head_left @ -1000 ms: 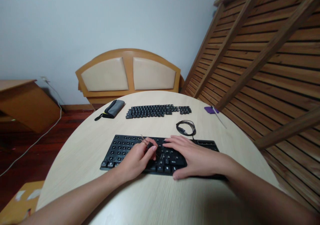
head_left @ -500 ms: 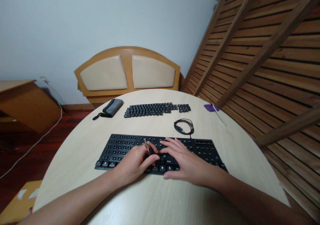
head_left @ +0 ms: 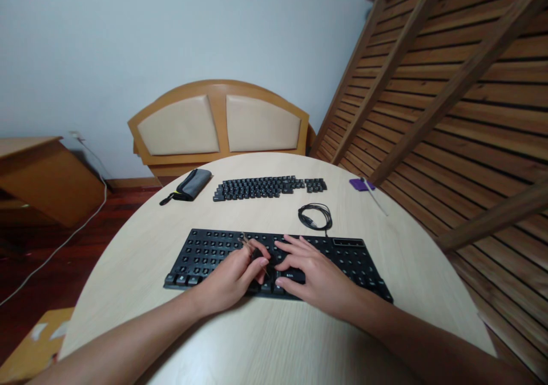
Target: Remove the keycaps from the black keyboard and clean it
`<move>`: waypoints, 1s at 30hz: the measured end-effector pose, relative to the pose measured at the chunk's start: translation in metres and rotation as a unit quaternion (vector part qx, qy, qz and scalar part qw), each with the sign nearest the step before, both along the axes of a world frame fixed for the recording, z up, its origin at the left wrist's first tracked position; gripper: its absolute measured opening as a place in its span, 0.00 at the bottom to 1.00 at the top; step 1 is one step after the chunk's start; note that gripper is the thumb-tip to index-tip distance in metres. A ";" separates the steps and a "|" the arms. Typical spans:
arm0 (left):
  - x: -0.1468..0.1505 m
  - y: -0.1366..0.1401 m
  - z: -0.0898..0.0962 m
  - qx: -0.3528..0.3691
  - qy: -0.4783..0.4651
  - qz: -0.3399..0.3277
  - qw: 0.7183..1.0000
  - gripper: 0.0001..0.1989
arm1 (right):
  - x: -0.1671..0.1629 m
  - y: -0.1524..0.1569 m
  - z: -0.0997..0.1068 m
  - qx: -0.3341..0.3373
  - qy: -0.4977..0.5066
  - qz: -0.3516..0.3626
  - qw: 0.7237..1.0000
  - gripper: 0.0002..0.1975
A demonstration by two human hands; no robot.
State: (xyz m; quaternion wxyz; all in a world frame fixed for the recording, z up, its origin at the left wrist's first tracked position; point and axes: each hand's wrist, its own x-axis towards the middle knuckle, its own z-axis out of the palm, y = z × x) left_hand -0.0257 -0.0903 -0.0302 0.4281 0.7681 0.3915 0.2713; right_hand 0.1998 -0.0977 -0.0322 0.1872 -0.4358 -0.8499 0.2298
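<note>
- Over the middle of the black keyboard (head_left: 208,254), the left hand (head_left: 233,272) pinches a small tool (head_left: 245,240) between thumb and curled fingers; thin wire-like ends stick out, the remainder mostly hidden.
- Just right of the keyboard's middle, the right hand (head_left: 314,269) lies palm down over the keys, fingers spread, thumb toward the near edge; nothing shows in its grasp.
- Under the 2 hands, the keyboard lies flat on the round table (head_left: 128,299). Its long axis runs left to right, the right end slightly nearer the person. Its near row faces the person; the cable leaves the far edge.
- Left of the hands, most rows show bare sockets, with caps along the near edge.
- The keyboard should be light and stiff, its sockets probably the fragile part; best held by its 2 short ends or outer rim. The tool looks light and springy.
- Just beyond the keyboard, right of its middle, sits the coiled cable (head_left: 308,221).
- Farther beyond, loose keycaps (head_left: 252,187) stand in 2 groups, the longer on the left.
- Beyond the keyboard's left end is a grey pouch (head_left: 196,183); beyond its right end, a purple item (head_left: 358,185) with a thin rod (head_left: 379,205).
</note>
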 end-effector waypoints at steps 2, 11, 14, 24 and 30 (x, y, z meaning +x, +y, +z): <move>-0.001 0.000 -0.001 -0.012 -0.009 -0.003 1.000 0.13 | 0.000 0.001 0.000 0.006 0.010 0.003 1.000 0.09; -0.004 0.008 -0.003 -0.046 -0.085 0.020 0.995 0.14 | -0.004 -0.003 -0.004 0.003 0.117 -0.004 0.993 0.06; -0.003 0.010 -0.003 -0.052 -0.094 0.037 0.993 0.15 | -0.003 -0.003 -0.001 0.005 0.129 -0.008 0.992 0.06; 0.005 0.008 0.001 -0.032 -0.074 0.048 0.996 0.13 | 0.018 0.055 0.018 0.095 0.029 -0.114 0.988 0.07; 0.004 0.009 0.001 -0.030 -0.056 0.047 0.997 0.13 | 0.022 0.113 0.020 0.131 -0.142 -0.178 0.965 0.10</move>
